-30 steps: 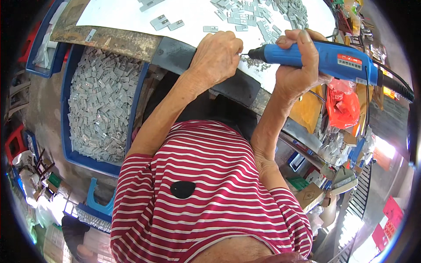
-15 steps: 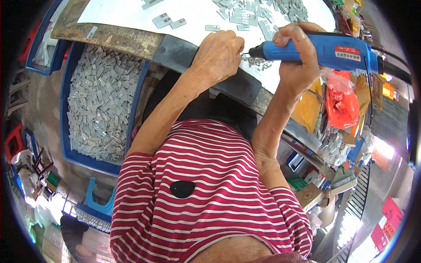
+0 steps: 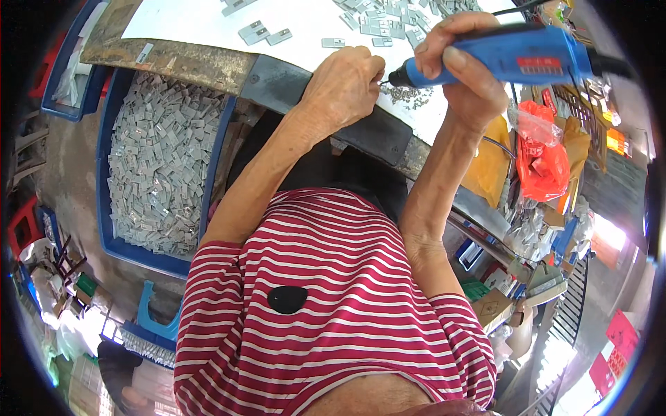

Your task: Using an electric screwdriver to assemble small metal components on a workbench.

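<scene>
My right hand (image 3: 473, 76) is wrapped round a blue electric screwdriver (image 3: 520, 57), held nearly level with its dark nose pointing left. The thin bit reaches to the fingertips of my left hand (image 3: 345, 87), which is closed in a pinch at the table's near edge. What those fingers hold is hidden behind them. Just beyond the screwdriver's nose lies a scatter of tiny screws (image 3: 411, 97) on the white table top (image 3: 201, 24). Farther back are many small flat grey plates (image 3: 380, 26), some lying apart from the pile.
On my left a blue bin (image 3: 104, 187) is filled with similar small grey pieces (image 3: 163, 163). A dark pad (image 3: 277, 83) covers part of the table edge. To the right hang a red plastic bag (image 3: 538, 156) and a cable (image 3: 496, 144).
The screwdriver's rear end has swung away from me, toward the far side, turning my right hand with it. Its bit stays at my left fingertips; my left hand has hardly moved.
</scene>
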`<state>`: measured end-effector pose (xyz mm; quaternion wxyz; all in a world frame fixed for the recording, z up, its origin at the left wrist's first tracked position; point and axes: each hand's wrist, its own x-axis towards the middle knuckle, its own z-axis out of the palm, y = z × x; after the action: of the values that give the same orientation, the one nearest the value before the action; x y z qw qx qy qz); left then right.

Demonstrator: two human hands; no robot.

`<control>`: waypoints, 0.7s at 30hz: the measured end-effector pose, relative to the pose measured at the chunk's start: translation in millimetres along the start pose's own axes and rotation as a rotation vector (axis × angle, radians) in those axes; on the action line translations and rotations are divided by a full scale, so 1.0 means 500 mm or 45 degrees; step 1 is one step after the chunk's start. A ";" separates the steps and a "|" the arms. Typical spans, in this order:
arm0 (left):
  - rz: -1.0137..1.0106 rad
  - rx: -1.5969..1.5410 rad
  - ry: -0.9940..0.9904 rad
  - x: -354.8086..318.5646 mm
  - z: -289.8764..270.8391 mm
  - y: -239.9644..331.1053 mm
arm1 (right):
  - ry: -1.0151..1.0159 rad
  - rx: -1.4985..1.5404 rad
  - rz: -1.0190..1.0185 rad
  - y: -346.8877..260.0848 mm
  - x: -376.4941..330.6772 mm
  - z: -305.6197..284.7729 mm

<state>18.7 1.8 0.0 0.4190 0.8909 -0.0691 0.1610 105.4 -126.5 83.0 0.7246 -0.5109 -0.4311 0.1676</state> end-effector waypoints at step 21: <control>0.031 0.020 0.116 -0.004 0.006 -0.002 | 0.894 -0.757 -0.372 0.010 -0.059 0.095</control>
<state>17.7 0.2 -3.2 0.4127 0.8850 -0.0596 0.2069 51.9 -116.2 70.4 0.6649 -0.6557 -0.2568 -0.2489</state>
